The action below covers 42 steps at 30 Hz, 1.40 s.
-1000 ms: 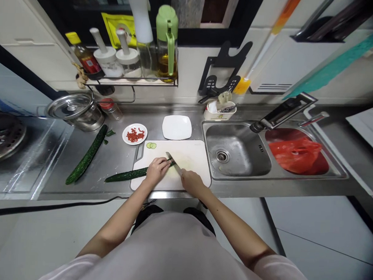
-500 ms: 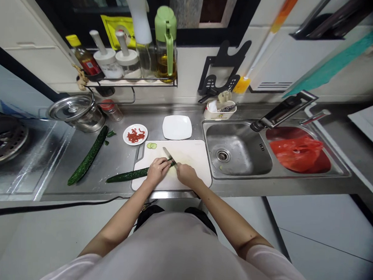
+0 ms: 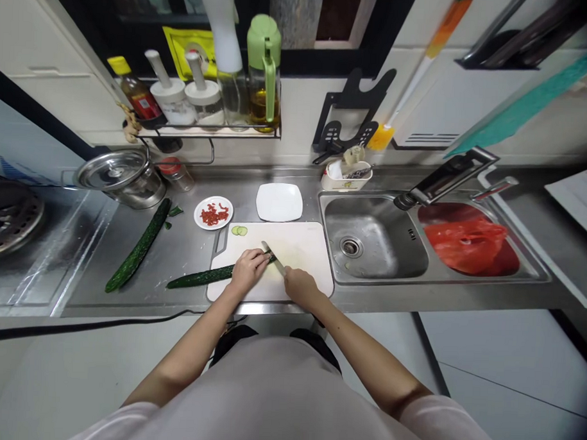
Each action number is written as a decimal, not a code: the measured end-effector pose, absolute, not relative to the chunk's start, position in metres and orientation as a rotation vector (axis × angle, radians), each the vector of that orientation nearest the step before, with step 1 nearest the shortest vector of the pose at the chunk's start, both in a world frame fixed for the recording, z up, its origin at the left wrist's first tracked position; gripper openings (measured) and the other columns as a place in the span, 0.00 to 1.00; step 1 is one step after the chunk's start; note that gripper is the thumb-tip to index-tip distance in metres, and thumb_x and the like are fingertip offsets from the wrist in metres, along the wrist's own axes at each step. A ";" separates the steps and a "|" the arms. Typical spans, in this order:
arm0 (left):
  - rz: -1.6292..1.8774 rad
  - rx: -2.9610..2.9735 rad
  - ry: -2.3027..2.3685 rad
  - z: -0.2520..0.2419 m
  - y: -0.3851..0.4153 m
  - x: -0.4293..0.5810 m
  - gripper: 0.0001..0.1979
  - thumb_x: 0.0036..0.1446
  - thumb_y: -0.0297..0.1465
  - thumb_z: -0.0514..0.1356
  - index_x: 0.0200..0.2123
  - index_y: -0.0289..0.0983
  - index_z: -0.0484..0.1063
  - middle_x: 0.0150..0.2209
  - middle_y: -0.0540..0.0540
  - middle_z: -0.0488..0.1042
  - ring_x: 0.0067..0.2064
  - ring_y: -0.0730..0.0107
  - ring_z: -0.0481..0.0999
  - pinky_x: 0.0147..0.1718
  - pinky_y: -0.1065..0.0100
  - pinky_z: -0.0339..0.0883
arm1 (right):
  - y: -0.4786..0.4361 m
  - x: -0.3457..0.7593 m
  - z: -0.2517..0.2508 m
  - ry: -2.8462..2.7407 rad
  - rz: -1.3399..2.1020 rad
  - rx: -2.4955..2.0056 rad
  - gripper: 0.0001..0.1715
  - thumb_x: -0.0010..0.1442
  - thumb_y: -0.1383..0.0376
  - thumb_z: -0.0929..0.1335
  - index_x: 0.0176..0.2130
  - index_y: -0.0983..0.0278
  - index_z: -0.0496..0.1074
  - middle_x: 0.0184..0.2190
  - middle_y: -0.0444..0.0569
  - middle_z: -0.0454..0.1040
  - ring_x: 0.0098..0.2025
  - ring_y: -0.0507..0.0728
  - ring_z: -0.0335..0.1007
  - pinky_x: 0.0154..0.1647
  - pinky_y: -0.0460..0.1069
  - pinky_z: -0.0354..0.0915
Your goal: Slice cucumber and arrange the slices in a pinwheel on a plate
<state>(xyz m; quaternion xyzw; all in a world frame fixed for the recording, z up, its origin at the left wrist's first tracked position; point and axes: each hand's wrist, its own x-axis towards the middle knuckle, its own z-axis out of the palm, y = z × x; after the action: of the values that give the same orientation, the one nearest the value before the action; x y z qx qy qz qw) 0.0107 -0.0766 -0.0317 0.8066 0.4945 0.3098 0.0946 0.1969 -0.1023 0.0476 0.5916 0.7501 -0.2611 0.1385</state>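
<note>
A long dark green cucumber [image 3: 199, 278] lies across the white cutting board [image 3: 312, 246], its left end reaching past the board onto the counter. My left hand [image 3: 249, 268] is closed over it near its right end, fingers pressed down on the skin. My right hand [image 3: 301, 287] grips a knife [image 3: 274, 259] by its handle, which the fingers hide. The blade slants up and to the left, against the cucumber's right end and close to my left fingertips. A few pale cucumber slices [image 3: 239, 231] rest at the board's upper left.
Behind the board stand a plate of chopped red pieces [image 3: 213, 213] and a white square plate [image 3: 279, 202]. Another cucumber [image 3: 138, 245] lies at left beside a lidded pot [image 3: 126, 175]. On the right are a sink [image 3: 374, 235] and a red plastic bag [image 3: 466, 242].
My right hand has pulled the knife a little down and to the right, toward my body. My left hand stays in place on the cucumber.
</note>
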 end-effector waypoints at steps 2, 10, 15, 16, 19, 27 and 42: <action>0.919 2.391 1.469 -0.032 -0.077 0.011 0.11 0.63 0.34 0.55 0.42 0.41 0.77 0.40 0.44 0.75 0.42 0.66 0.72 0.42 0.64 0.69 | -0.099 0.195 0.046 2.167 -0.763 1.705 0.17 0.65 0.70 0.55 0.49 0.68 0.66 0.39 0.59 0.75 0.44 0.60 0.73 0.43 0.52 0.65; 0.913 2.384 1.455 -0.035 -0.076 0.010 0.12 0.64 0.34 0.54 0.43 0.41 0.77 0.41 0.44 0.75 0.42 0.66 0.72 0.43 0.63 0.69 | -0.089 0.186 0.037 2.202 -0.772 1.723 0.17 0.65 0.68 0.56 0.49 0.67 0.66 0.41 0.59 0.75 0.45 0.60 0.73 0.44 0.52 0.65; 0.918 2.376 1.461 -0.034 -0.076 0.011 0.12 0.63 0.35 0.54 0.42 0.41 0.77 0.41 0.44 0.75 0.42 0.66 0.72 0.43 0.62 0.69 | -0.087 0.183 0.036 2.214 -0.769 1.716 0.17 0.65 0.69 0.55 0.49 0.68 0.66 0.41 0.59 0.75 0.46 0.60 0.73 0.44 0.51 0.65; 0.915 2.374 1.463 -0.034 -0.076 0.011 0.12 0.63 0.35 0.54 0.42 0.41 0.77 0.41 0.44 0.75 0.42 0.66 0.71 0.43 0.62 0.69 | -0.088 0.184 0.036 2.206 -0.773 1.719 0.17 0.65 0.69 0.55 0.49 0.68 0.66 0.41 0.59 0.75 0.46 0.60 0.73 0.44 0.51 0.65; 0.899 2.371 1.454 -0.033 -0.076 0.010 0.11 0.63 0.34 0.55 0.42 0.41 0.77 0.41 0.44 0.75 0.42 0.67 0.71 0.43 0.63 0.68 | -0.093 0.187 0.036 2.178 -0.779 1.721 0.17 0.65 0.69 0.55 0.49 0.68 0.66 0.41 0.59 0.75 0.46 0.60 0.72 0.44 0.52 0.65; 0.903 2.367 1.459 -0.030 -0.075 0.011 0.11 0.63 0.34 0.55 0.41 0.41 0.77 0.40 0.45 0.75 0.41 0.67 0.71 0.42 0.64 0.68 | -0.098 0.189 0.038 2.159 -0.759 1.726 0.17 0.65 0.70 0.56 0.49 0.68 0.66 0.40 0.59 0.75 0.45 0.60 0.73 0.43 0.52 0.65; 0.909 2.361 1.457 -0.029 -0.076 0.011 0.12 0.63 0.35 0.54 0.42 0.41 0.77 0.40 0.44 0.75 0.41 0.66 0.72 0.43 0.62 0.69 | -0.092 0.183 0.028 2.169 -0.769 1.758 0.17 0.65 0.69 0.56 0.48 0.67 0.66 0.40 0.59 0.75 0.45 0.60 0.73 0.44 0.52 0.66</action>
<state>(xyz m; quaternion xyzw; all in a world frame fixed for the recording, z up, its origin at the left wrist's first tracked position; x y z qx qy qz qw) 0.0114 -0.0758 -0.0293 0.8038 0.4958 0.3095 0.1107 0.1831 -0.0923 0.0277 0.6025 0.7434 -0.2634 0.1224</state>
